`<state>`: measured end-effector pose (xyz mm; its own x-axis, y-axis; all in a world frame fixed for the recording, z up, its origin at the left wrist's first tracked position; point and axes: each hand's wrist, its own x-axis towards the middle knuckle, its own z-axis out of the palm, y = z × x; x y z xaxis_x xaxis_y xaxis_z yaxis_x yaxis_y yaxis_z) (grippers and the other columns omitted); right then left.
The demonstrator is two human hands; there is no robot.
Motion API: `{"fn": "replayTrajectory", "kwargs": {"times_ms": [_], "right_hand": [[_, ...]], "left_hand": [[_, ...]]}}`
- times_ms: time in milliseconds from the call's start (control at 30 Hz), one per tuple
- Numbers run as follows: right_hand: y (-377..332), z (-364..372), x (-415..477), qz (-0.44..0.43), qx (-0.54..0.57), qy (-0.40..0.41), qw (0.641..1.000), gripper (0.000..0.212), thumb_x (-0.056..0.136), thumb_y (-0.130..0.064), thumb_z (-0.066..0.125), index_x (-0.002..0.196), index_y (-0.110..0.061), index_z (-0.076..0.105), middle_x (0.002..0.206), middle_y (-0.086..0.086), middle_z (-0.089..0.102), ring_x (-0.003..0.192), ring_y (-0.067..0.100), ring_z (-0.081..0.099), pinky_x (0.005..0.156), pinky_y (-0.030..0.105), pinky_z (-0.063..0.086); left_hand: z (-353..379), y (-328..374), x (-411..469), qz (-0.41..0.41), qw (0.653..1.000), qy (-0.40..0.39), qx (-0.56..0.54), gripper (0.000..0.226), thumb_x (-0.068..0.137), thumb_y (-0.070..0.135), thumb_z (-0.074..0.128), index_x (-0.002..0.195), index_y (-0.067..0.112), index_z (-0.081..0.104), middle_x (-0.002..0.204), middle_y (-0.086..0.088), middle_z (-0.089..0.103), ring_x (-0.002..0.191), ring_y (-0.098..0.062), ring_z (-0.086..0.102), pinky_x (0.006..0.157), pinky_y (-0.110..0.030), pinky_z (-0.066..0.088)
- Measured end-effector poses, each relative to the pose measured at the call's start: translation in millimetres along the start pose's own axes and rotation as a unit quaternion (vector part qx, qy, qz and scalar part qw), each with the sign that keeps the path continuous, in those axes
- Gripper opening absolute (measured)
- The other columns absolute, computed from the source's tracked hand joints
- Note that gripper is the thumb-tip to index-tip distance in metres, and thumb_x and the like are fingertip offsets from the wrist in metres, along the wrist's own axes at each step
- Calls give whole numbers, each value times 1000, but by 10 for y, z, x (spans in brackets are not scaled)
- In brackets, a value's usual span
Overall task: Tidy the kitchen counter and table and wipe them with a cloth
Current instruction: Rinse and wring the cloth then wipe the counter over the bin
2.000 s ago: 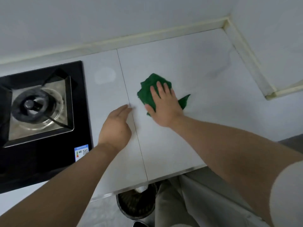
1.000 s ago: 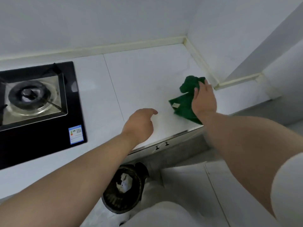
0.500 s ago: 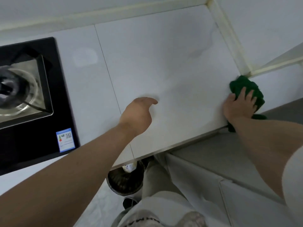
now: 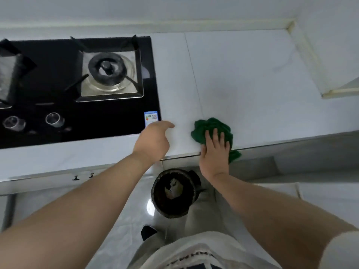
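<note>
From above, a right hand presses a bunched green cloth onto the front edge of the white counter, fingers straight and slightly apart, likely to spread wiping pressure; the empty left hand, fingers loosely curled, hovers near the hob, seemingly for balance.

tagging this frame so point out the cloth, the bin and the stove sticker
cloth (image 4: 211,126): head view, its bunched far end
bin (image 4: 156,191): head view, left rim
sticker (image 4: 151,118): head view, middle of the label
</note>
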<state>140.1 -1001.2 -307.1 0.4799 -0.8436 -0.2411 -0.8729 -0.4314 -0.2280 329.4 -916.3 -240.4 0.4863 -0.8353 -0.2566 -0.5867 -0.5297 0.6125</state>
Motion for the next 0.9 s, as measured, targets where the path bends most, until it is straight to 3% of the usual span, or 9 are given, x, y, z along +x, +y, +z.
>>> {"fn": "replayTrajectory", "kwargs": {"times_ms": [167, 300, 433, 533, 700, 800, 900], "right_hand": [[-1040, 327, -539, -178, -11, -80, 981, 55, 108, -27, 27, 160, -25, 9, 168, 2, -3, 154, 27, -8, 125, 46, -4], [-1270, 359, -769, -231, -7, -126, 965, 55, 108, -23, 29, 160, -23, 13, 168, 1, -3, 154, 26, -8, 125, 42, -4], [-1140, 191, -764, -312, -41, -168, 934, 54, 106, -17, 38, 158, -24, 27, 167, -1, 8, 155, 25, 3, 125, 41, 12], [-1052, 89, -767, -353, -95, -194, 910, 56, 101, -14, 46, 154, -27, 35, 165, -3, 22, 152, 24, 17, 121, 43, 27], [-772, -2, -934, -355, -68, -115, 925, 55, 92, -16, 56, 145, -28, 48, 158, -6, 36, 130, 27, 43, 102, 45, 46], [-616, -26, -1036, -369, -52, -92, 923, 47, 93, -17, 55, 139, -26, 55, 154, -5, 43, 115, 28, 49, 94, 44, 50], [-452, -31, -1144, -380, -35, -79, 921, 46, 88, -10, 63, 134, -20, 62, 152, 0, 47, 114, 31, 52, 93, 44, 51]], "left_hand": [[-255, -607, -677, -22, 999, 23, 8, 57, 85, -8, 49, 135, 18, 58, 137, -5, 57, 124, -21, 54, 106, -31, 44], [-390, -805, -1140, -62, 998, 24, -12, 59, 85, -9, 44, 136, 18, 56, 135, -4, 58, 121, -20, 56, 100, -28, 48], [-375, -814, -1376, -76, 996, 12, -40, 59, 86, -6, 46, 137, 22, 55, 132, -3, 60, 113, -21, 60, 98, -31, 50], [-301, -731, -1478, -68, 996, -17, -49, 47, 88, 5, 55, 131, 22, 59, 122, -2, 65, 106, -20, 61, 95, -30, 50], [-100, -468, -1656, -69, 994, -23, -79, 47, 91, 2, 50, 134, 19, 57, 125, -1, 65, 110, -18, 60, 97, -23, 46], [46, -327, -1749, -83, 992, -29, -86, 48, 93, 4, 51, 139, 20, 52, 131, 3, 61, 112, -14, 57, 89, -14, 40], [199, -238, -1824, -102, 991, -24, -85, 49, 92, 6, 54, 140, 19, 51, 132, 2, 61, 112, -14, 58, 86, -11, 38]]}}
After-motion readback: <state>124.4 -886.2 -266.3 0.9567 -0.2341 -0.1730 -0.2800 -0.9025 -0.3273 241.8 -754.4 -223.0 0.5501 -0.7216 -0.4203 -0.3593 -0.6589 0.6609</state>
